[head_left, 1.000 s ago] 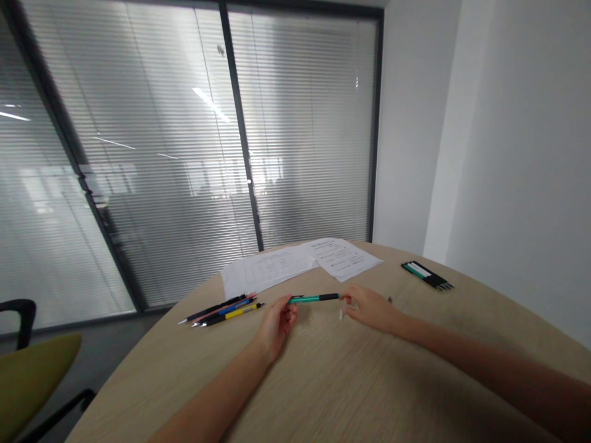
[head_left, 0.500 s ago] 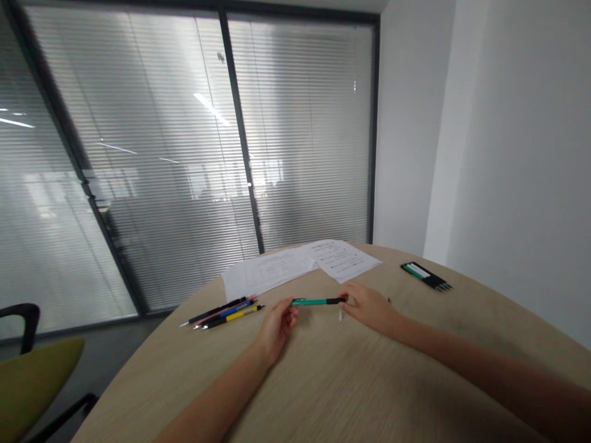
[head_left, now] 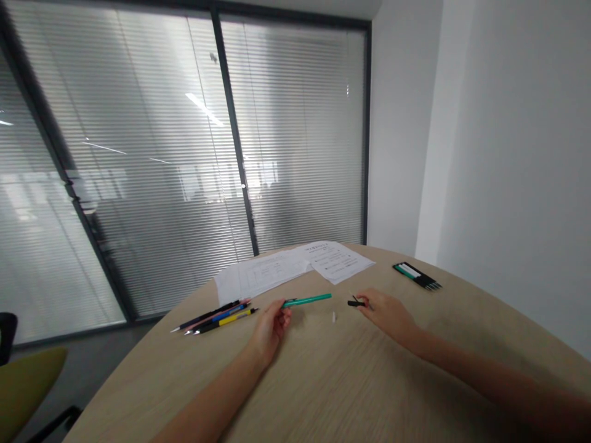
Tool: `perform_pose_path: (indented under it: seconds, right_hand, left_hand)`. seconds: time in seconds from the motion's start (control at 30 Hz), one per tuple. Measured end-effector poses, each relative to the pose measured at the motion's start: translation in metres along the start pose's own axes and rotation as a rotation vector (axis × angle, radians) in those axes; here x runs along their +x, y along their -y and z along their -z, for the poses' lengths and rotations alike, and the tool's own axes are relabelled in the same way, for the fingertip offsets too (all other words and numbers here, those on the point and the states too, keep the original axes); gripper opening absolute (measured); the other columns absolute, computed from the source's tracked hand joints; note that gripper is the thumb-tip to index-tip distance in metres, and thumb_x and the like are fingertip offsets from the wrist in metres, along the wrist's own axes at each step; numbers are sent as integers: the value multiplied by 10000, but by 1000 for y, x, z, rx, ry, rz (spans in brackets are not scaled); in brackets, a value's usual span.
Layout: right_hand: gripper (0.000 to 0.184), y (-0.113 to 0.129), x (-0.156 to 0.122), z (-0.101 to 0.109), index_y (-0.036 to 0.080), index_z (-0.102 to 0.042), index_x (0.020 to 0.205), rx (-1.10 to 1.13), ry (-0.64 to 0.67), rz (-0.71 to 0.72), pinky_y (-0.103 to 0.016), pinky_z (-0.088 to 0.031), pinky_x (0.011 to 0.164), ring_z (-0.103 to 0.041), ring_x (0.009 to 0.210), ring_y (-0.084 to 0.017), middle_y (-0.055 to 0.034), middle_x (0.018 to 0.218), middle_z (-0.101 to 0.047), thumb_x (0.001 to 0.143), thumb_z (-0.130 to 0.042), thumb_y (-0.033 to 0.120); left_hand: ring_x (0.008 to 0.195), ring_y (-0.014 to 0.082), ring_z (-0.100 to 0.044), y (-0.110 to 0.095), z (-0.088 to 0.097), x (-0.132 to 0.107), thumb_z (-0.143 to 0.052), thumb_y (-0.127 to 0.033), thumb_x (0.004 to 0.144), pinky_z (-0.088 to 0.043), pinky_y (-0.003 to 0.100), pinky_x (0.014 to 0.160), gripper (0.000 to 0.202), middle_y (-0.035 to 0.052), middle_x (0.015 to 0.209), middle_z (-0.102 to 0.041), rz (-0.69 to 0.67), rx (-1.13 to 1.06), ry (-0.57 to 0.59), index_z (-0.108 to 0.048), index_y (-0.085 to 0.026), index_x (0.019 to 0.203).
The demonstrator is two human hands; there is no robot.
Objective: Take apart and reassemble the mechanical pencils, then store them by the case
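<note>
My left hand (head_left: pixel 271 327) pinches the near end of a green pencil barrel (head_left: pixel 308 300), which it holds level just above the round wooden table (head_left: pixel 323 381). My right hand (head_left: pixel 386 312) is closed on a small black end piece (head_left: pixel 355 303), held a short gap to the right of the barrel's free end. A tiny white bit (head_left: pixel 333 317) lies on the table between my hands.
A row of several pens and pencils (head_left: pixel 215 315) lies left of my left hand. Printed sheets of paper (head_left: pixel 295 266) lie at the table's far edge. A dark pack of pencils (head_left: pixel 417 275) lies at the far right. A green chair (head_left: pixel 28 387) stands at the lower left.
The black end piece has come off the green barrel: my right hand has drawn it away to the right. The left hand still holds the barrel.
</note>
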State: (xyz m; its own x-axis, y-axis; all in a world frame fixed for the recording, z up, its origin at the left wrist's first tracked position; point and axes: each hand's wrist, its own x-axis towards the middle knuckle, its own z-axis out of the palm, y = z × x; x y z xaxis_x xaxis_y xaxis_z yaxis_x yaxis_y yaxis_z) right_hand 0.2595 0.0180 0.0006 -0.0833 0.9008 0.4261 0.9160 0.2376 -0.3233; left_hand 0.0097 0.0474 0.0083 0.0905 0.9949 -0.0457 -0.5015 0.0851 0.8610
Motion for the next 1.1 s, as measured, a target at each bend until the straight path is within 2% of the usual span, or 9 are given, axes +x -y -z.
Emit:
perform_pose_path:
  seconds: [0.1,0.27,0.4,0.6,0.73,0.9,1.1]
  right_hand:
    - [111,7,-3,-7,195,-548,829,-91,47,-7,-225,-343,549,-558,686,-153,-25,787,-606,737,-490,220]
    - [78,16,-4,-13,196,-532,795,-141,98,23,-217,-323,524,-562,668,-151,-22,771,-612,725,-500,208]
    - [80,13,-5,-14,194,-532,788,-112,93,43,-221,-337,536,-554,664,-147,-13,758,-600,730,-491,231]
    - [171,18,-7,-13,188,-559,869,-58,55,119,-227,-375,630,-540,735,-136,-35,852,-583,765,-428,220]
    - [203,31,-5,-13,206,-589,896,23,120,163,-226,-382,658,-545,740,-127,-29,887,-578,768,-434,234]
    - [172,44,0,-21,210,-606,845,3,144,127,-237,-386,609,-556,714,-142,-32,855,-581,755,-463,240]
    - [161,46,2,-25,200,-604,754,85,113,126,-241,-393,659,-562,776,-143,-31,849,-604,762,-444,183]
  left_hand:
    - [355,38,-460,0,1,1,-433,-111,777,-384,115,362,204,-12,458,-540,14,6,-1,-510,-116,589]
    - [365,38,-468,1,1,2,-443,-115,776,-385,113,365,200,-13,460,-540,12,9,-3,-512,-115,589]
    - [375,44,-479,1,1,1,-486,-124,750,-392,117,371,158,-10,473,-550,8,24,4,-524,-117,597]
    - [388,48,-493,-1,1,0,-497,-127,740,-407,118,385,146,-10,480,-556,21,13,4,-526,-122,597]
    - [390,48,-498,-1,1,1,-467,-115,758,-417,116,394,190,-2,478,-560,60,0,-22,-517,-120,575]
    - [384,44,-495,-1,3,3,-439,-106,774,-412,114,391,210,3,483,-566,61,-15,-7,-518,-117,580]
    - [388,44,-493,0,4,2,-443,-112,770,-409,115,394,188,2,487,-563,79,-16,8,-517,-119,597]
